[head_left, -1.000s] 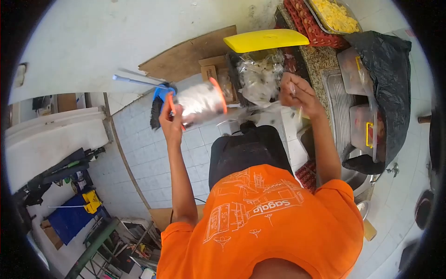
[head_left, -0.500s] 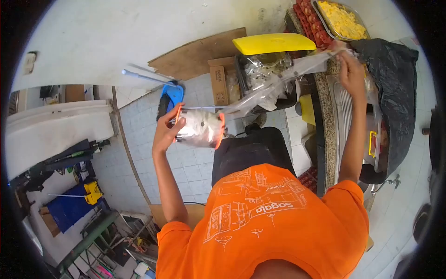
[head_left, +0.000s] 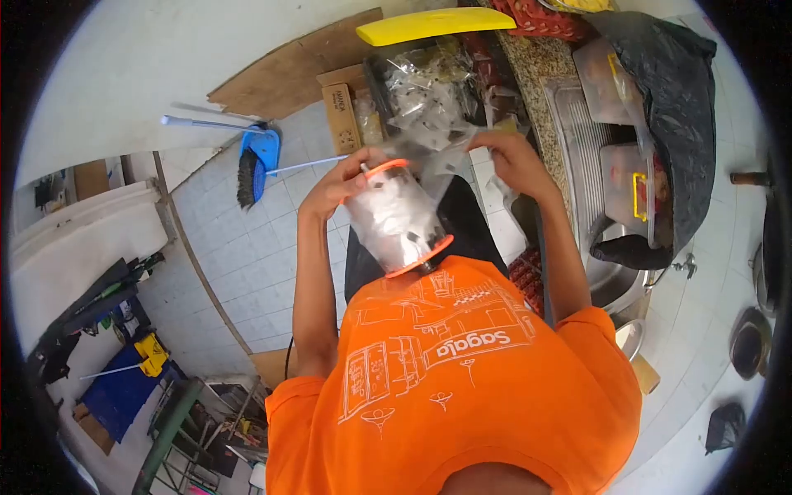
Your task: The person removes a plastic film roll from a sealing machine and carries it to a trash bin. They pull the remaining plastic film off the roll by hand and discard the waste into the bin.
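Note:
A spool of clear plastic film (head_left: 394, 213) with orange end rims is tilted in front of my chest. My left hand (head_left: 345, 183) grips its upper orange rim, the thumb lying over the edge. From the spool a loose, crumpled length of film (head_left: 441, 157) runs across to the right. My right hand (head_left: 516, 165) has its fingers closed on the far end of that film, over the gap beside the counter. The film is partly smeared by motion.
A black tray of plastic packets (head_left: 429, 87) stands beyond my hands, under a yellow lid (head_left: 437, 26). To the right are a granite counter (head_left: 540, 70), a metal sink (head_left: 573, 136) and plastic boxes (head_left: 623, 177) partly under a black bag (head_left: 681, 124). A blue dustpan (head_left: 262, 153) stands left.
My right hand has come down and inward from the far right, so the stretched film is now slack. The spool has tilted and moved closer to my chest. My view has shifted too.

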The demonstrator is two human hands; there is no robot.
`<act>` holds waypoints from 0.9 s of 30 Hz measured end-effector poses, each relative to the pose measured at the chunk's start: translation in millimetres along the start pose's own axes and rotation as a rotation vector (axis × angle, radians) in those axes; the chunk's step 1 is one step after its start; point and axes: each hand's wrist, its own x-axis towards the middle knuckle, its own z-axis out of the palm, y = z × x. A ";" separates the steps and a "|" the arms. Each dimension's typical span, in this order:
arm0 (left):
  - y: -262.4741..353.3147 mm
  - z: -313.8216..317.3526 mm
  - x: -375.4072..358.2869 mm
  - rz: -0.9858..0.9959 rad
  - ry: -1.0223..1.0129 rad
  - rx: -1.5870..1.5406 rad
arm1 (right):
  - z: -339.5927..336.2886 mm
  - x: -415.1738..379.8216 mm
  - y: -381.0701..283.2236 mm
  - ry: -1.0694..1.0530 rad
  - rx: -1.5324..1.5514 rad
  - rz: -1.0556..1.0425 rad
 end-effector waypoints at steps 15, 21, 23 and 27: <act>22.4 31.2 -3.9 -0.219 0.141 0.163 | 104.4 -24.2 -27.3 0.293 0.955 0.082; 16.5 36.1 -5.0 -0.165 0.171 0.155 | 80.7 -21.1 -46.4 0.414 1.032 0.020; 1.7 30.5 -4.8 -0.148 0.166 0.043 | 67.2 -19.7 -56.8 0.115 1.560 -0.318; -7.2 20.0 -16.1 -0.154 0.214 -0.015 | 46.4 -36.6 -126.8 0.464 1.596 0.127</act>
